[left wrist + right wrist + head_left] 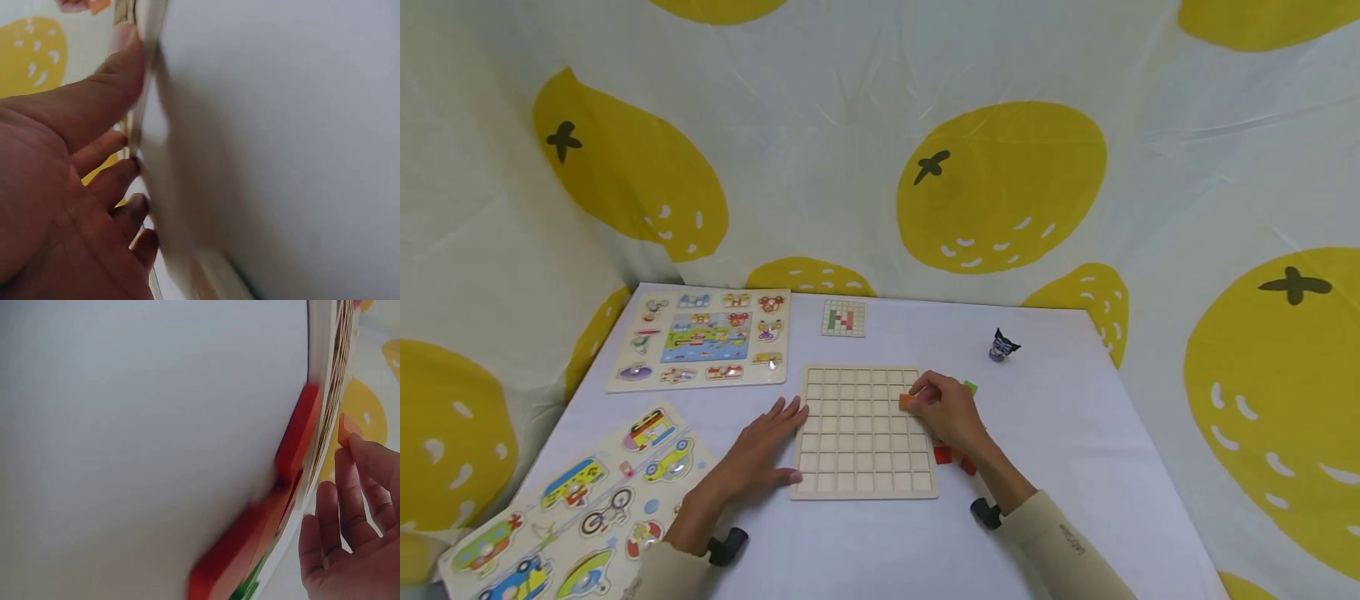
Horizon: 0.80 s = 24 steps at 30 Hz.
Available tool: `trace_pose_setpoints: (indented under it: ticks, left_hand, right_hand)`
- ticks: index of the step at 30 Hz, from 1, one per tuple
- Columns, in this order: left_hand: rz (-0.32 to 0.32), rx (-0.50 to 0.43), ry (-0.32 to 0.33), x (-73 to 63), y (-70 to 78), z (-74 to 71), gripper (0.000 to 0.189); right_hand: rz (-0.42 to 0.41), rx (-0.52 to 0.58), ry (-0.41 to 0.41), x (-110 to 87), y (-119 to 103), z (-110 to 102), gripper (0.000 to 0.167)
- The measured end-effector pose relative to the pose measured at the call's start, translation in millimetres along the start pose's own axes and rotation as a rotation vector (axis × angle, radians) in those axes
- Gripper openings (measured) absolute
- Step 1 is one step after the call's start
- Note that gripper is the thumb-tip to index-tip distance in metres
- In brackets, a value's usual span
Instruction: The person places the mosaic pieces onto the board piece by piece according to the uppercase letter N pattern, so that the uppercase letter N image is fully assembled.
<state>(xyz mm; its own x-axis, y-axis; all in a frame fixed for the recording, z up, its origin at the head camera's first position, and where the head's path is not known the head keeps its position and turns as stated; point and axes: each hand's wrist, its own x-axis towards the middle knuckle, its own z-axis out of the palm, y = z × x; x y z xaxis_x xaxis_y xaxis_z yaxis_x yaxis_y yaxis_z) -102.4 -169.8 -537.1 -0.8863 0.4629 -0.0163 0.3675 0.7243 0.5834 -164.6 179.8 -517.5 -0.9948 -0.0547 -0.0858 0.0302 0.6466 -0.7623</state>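
A wooden grid board (857,458) with square cells lies in the middle of the table. My left hand (756,454) rests at its left edge, fingers spread; in the left wrist view the thumb (115,72) and fingertips touch the board's rim. Over the upper right cells, my right hand (951,414) pinches an orange square tile (906,402) between thumb and fingertips. The right wrist view shows this orange tile (345,430) held above the board. Beside the board's right edge lie red tiles (942,455) and a green tile (971,387), partly hidden by the right hand.
A small pattern card (844,319) with green and red squares lies behind the board. Two wooden picture puzzles, a vehicle scene (700,379) and a larger one (576,521), occupy the left side. A small dark figurine (1001,346) stands at the back right.
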Motion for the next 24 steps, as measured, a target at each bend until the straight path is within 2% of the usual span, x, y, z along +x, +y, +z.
trace_pose_setpoints:
  ticks: [12, 24]
  left_hand:
    - [-0.051, -0.034, 0.019, 1.3, 6.2, 2.6, 0.104]
    - [-0.060, -0.058, 0.028, 1.5, 6.9, 3.2, 0.105]
  right_hand:
    - [-0.043, -0.084, -0.049, 8.1, -15.4, 21.1, 0.013]
    - [-0.072, -0.132, -0.068, 12.7, -17.9, 28.8, 0.008]
